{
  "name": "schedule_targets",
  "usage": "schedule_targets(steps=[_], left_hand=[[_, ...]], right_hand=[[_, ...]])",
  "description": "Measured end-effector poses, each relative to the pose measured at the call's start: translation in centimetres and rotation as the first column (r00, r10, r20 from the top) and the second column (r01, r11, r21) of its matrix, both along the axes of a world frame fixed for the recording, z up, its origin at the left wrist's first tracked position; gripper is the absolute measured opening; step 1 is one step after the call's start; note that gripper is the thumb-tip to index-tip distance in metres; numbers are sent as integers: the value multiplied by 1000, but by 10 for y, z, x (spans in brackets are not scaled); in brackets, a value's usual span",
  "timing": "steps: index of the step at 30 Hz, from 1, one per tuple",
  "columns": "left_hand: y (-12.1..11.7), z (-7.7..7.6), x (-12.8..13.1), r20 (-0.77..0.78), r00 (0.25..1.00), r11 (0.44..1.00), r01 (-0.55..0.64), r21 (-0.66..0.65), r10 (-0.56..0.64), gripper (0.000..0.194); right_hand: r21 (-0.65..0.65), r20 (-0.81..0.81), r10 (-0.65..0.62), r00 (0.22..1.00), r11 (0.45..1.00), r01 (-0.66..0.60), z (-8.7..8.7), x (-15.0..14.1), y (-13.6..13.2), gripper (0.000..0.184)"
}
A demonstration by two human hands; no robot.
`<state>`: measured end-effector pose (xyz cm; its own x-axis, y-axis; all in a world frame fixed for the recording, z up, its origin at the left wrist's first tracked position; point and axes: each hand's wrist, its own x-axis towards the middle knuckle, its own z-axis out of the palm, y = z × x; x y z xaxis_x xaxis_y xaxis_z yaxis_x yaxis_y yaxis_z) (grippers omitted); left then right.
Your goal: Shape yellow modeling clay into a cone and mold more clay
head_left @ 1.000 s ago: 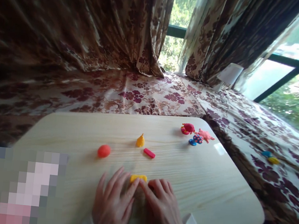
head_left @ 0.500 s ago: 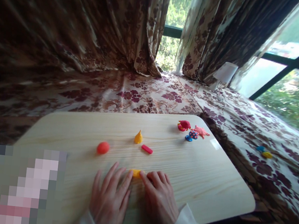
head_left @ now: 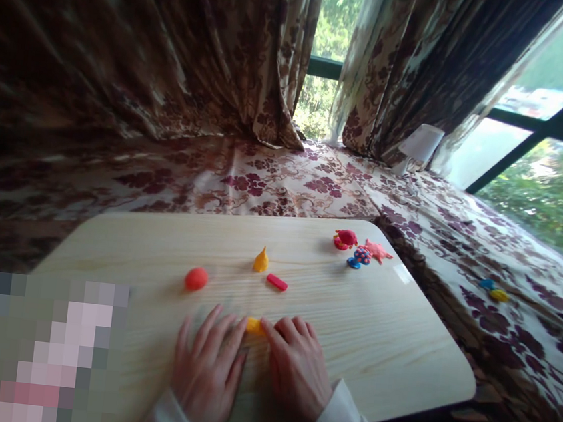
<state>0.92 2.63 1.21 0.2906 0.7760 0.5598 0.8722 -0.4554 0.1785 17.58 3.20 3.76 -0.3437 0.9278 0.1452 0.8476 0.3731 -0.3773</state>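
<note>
A short yellow piece of modelling clay (head_left: 254,326) lies on the light wooden table (head_left: 374,328) between my hands. My left hand (head_left: 209,368) rests palm down with its fingers spread, its index fingertip at the clay's left end. From the other side, my right hand (head_left: 298,367) touches the right end with a stretched index finger; its other fingers are bent and apart. Beyond the hands are an orange-red clay ball (head_left: 196,279), a yellow drop-shaped clay piece (head_left: 261,260) with a pointed top, and a small pinkish-red clay bar (head_left: 276,282).
At the table's far right corner sit a red clay figure (head_left: 345,239), a blue dotted mushroom-like figure (head_left: 360,257) and a pink star-like figure (head_left: 378,251). Blue and yellow pieces (head_left: 498,295) lie on the flowered cloth. A white lamp (head_left: 422,143) stands by the window. Blurred blocks cover the lower left.
My index fingers have moved apart from nearly touching over the yellow clay's near edge to its two ends. The view has shifted slightly; the other clay pieces stay in place.
</note>
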Motion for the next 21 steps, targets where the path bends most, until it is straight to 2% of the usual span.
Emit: schedule_targets(steps=[9, 13, 21], left_hand=[[-1, 4, 5, 106, 994, 1000, -15, -27, 18, 32], [-4, 2, 6, 90, 996, 999, -14, -36, 17, 34], [-5, 2, 11, 34, 999, 999, 6, -40, -4, 33]], right_hand=[[80, -36, 93, 995, 993, -90, 2, 13, -5, 43], [124, -35, 103, 994, 987, -98, 1, 14, -6, 43], [95, -20, 90, 996, 992, -88, 1, 14, -5, 41]])
